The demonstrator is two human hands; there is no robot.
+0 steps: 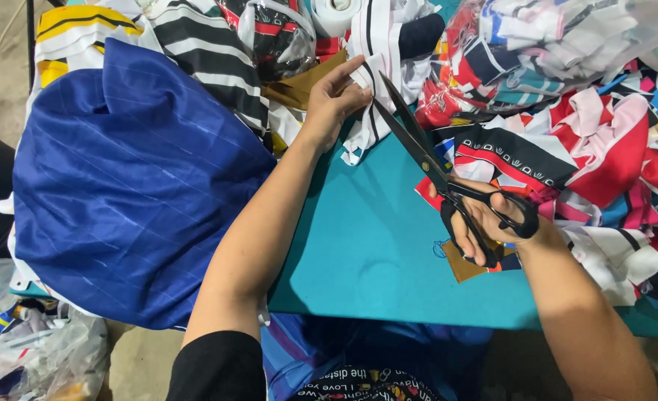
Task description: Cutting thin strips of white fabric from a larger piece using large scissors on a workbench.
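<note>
Head view: white fabric strip with black stripes [364, 111] lies at the far edge of the teal tabletop [366, 245], its upper end pinched between thumb and fingers of the left hand [332, 100], the lower end hanging loose toward the table. Long black-handled tailor's scissors [425, 152] sit in the right hand [492, 223], fingers closed through the loops, blades parted in a narrow V with the tips just beside the strip's right edge. Judgement on handling: strip looks thin, light and limp, likely a slick synthetic knit; it will fold and slide away from the blades unless held taut, so best grip is a firm pinch near the cut line, close to where the left hand has it now, with the free end weighted or stretched. Scissors look heavy and stiff by comparison; grip belongs at the loops, clear of the edges. Outward: a large blue pinstriped cloth bundle [128, 186] fills the left side of the table, touching the left forearm. A heap of red, white and black printed fabric offcuts [596, 141] crowds the right side. A brown paper piece [299, 87] lies behind the left hand. A clear plastic bag of scraps [39, 349] sits on the floor at lower left.
</note>
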